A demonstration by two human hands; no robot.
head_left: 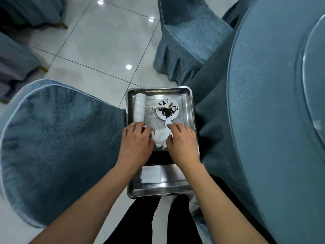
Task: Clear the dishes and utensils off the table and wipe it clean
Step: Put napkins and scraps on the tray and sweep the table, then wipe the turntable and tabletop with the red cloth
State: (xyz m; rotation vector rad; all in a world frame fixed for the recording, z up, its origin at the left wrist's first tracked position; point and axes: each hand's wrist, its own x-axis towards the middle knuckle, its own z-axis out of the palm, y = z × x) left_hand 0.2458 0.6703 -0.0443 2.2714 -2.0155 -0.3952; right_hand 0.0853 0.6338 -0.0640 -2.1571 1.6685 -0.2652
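Glossy white floor tiles (91, 55) run beneath blue-covered chairs (58, 147) and a round table (274, 110) draped in the same blue cloth, with a glass turntable (314, 71) at its far right edge. Between the near chair and the table sits a rectangular steel tray (189, 110), its long axis running away from the person. Inside it, along the left wall, a stack of white cups (140, 107) lies on its side, pointing lengthwise up the tray. To the right of the stack is a small white plate (167, 110) smeared with dark sauce, and a white spoon (162, 107) lies across it, handle pointing left. A crumpled white napkin (161, 137) rests in the middle of the tray just below the plate. The left hand (136, 143) and right hand (182, 143) both rest palm-down at the napkin, fingers loosely bent and touching its edges; whether they actually pinch it cannot be told. A second steel tray (158, 189) lies nearer, holding a flat folded white napkin (151, 174). No writing is legible.
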